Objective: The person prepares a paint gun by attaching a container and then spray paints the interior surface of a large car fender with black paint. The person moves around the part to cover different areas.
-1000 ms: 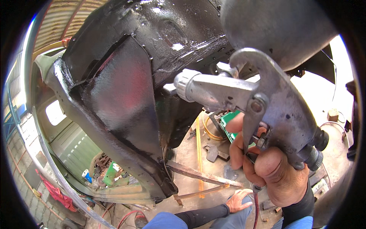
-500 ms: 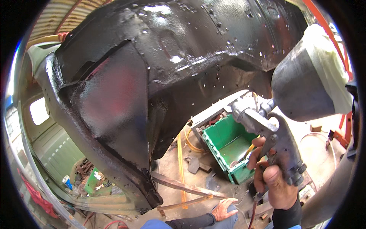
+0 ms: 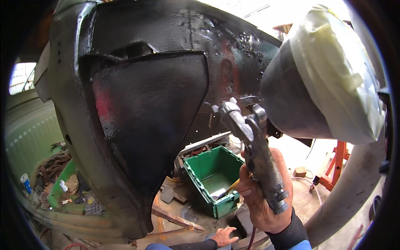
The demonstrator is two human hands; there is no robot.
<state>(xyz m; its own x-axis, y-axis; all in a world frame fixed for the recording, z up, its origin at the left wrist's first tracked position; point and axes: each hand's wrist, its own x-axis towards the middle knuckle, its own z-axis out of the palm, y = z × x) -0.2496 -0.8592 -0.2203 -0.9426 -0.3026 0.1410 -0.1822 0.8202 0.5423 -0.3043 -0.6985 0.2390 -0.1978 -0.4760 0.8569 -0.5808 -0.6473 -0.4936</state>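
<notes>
Pale, brightly lit workshop floor [image 3: 306, 200] seen across the lower right of the frame. Silver-grey metal spray gun [image 3: 260, 160] held right of centre, its knurled nozzle end directed toward the upper left. Handle gripped by the right hand [image 3: 260, 210], fingers wrapped and closed around it; whether the trigger is squeezed cannot be told. Large dark-grey rounded cup [image 3: 287, 93] carried by the gun at the upper right, its broad end wrapped in creased, off-white sheeting [image 3: 341, 79]. Dark red hose [image 3: 252, 239] seen below the right hand.

Left and centre of the frame filled by a glossy black-coated metal body panel [image 3: 158, 96]; a red patch is shown through the coating at its left. Nozzle set near the panel in view; the gap cannot be judged.

Left hand [image 3: 225, 237] seen at the bottom centre, fingers spread, nothing held.

Open green plastic crate [image 3: 227, 207] placed below the nozzle, a yellow-handled tool [image 3: 231, 186] lying inside. Reddish-brown wooden beam [image 3: 177, 217] laid at the lower centre. Red metal stand [image 3: 336, 164] and small brown block [image 3: 300, 171] noted at the right. Ribbed pale-green wall [image 3: 35, 131] seen at the far left, with a blue-and-white can [image 3: 26, 183] below it.
</notes>
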